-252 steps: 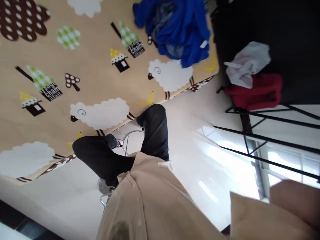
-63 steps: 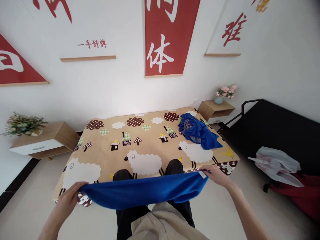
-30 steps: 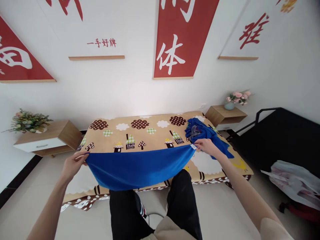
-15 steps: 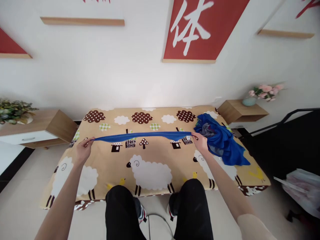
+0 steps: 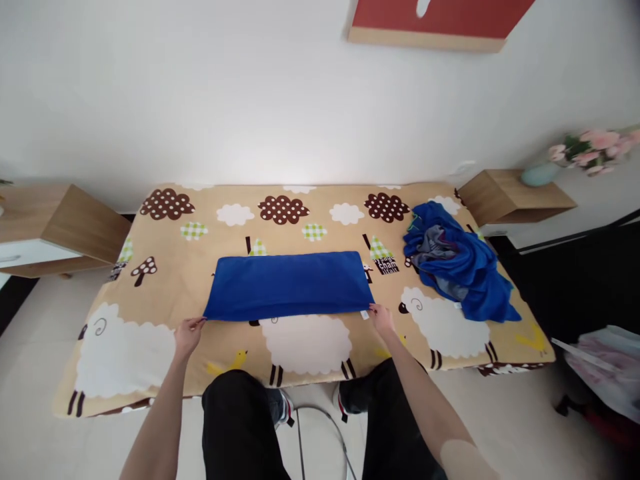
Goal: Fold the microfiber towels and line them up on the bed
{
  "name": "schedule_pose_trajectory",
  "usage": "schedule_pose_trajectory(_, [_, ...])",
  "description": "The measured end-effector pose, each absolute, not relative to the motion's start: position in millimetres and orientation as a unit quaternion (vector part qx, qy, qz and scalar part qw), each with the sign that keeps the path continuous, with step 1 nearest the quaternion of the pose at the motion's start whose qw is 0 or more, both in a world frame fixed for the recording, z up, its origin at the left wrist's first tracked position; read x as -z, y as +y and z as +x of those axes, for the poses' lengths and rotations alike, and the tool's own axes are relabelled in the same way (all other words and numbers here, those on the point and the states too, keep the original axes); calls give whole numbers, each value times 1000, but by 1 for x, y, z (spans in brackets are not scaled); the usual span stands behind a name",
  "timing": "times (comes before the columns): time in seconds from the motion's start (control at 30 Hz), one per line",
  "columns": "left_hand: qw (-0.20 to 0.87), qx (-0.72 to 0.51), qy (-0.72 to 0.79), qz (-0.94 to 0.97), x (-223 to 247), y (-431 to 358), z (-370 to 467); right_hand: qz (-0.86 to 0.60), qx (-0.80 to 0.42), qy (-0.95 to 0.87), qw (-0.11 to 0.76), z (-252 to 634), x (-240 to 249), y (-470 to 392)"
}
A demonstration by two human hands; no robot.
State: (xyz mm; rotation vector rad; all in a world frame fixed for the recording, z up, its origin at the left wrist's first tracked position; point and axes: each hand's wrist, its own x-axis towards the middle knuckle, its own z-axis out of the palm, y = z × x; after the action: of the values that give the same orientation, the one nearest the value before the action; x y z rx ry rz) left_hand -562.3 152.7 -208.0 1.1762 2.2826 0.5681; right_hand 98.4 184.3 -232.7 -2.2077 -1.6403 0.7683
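Note:
A blue cloth (image 5: 290, 283) lies as a flat, wide rectangle on the sheep-patterned bed cover (image 5: 165, 293). My left hand (image 5: 188, 335) pinches its near left corner. At the near right corner, beside a small white tag (image 5: 365, 315), my right hand (image 5: 382, 319) pinches the same cloth. The near edge is pulled straight between both hands. To the right lies a crumpled heap of blue and grey cloth (image 5: 457, 263), which neither hand touches.
Wooden nightstands stand at the left (image 5: 85, 223) and right (image 5: 515, 197); the right one bears a vase of pink flowers (image 5: 543, 173). A plastic bag (image 5: 607, 370) is at the lower right. My knees (image 5: 240, 420) are close to the bed's front edge.
The blue cloth, a narrow strip stretched between my hands before, now lies spread on the bed. Both hands have moved down and nearer to me. The view has tilted downward.

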Motion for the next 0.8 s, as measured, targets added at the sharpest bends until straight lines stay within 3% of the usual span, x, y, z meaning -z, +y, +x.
schedule_pose_trajectory(0.2, [316,-275,863,282,251,109,-574,-811,-252,-509,143,100,245,161])
schedule_pose_trajectory(0.3, [325,-309,853,269,257,95,-576,-820,-246,-507,103,98,238,157])
schedule_pose_trajectory(0.63, [76,-152,791,588,244,65,-562,-869,-200,-451,-46,84,226,134])
schedule_pose_trajectory(0.8, [61,-158,711,682,264,66,-512,-827,-108,-549,57,30,230,135])
